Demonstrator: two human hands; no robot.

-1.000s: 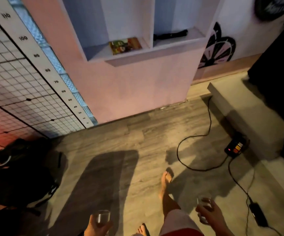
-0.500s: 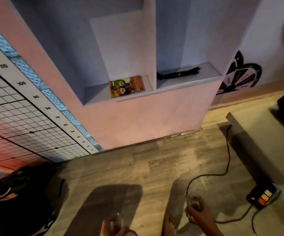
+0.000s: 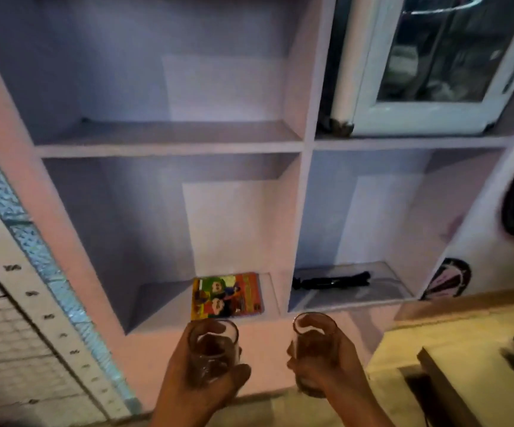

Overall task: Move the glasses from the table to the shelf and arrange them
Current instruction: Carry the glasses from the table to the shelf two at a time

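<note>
My left hand [image 3: 194,386] grips a clear drinking glass [image 3: 211,349] upright, low in the middle of the view. My right hand [image 3: 333,368] grips a second clear glass [image 3: 312,337] beside it, also upright. Both glasses are held in front of the lower edge of a pale built-in shelf unit [image 3: 306,143], apart from it. The upper left compartment's shelf [image 3: 169,135] lies above the hands. The table is out of view.
A colourful book [image 3: 226,295] lies in the lower left compartment and a black rod-like object [image 3: 331,282] in the lower right. A white framed glass panel [image 3: 434,66] and a rolled sheet [image 3: 346,63] stand upper right. A height chart [image 3: 18,288] runs along the left wall.
The view has swung up from the floor to the shelf unit, which is now much closer. Both hands have risen with their glasses to the shelf's lower edge.
</note>
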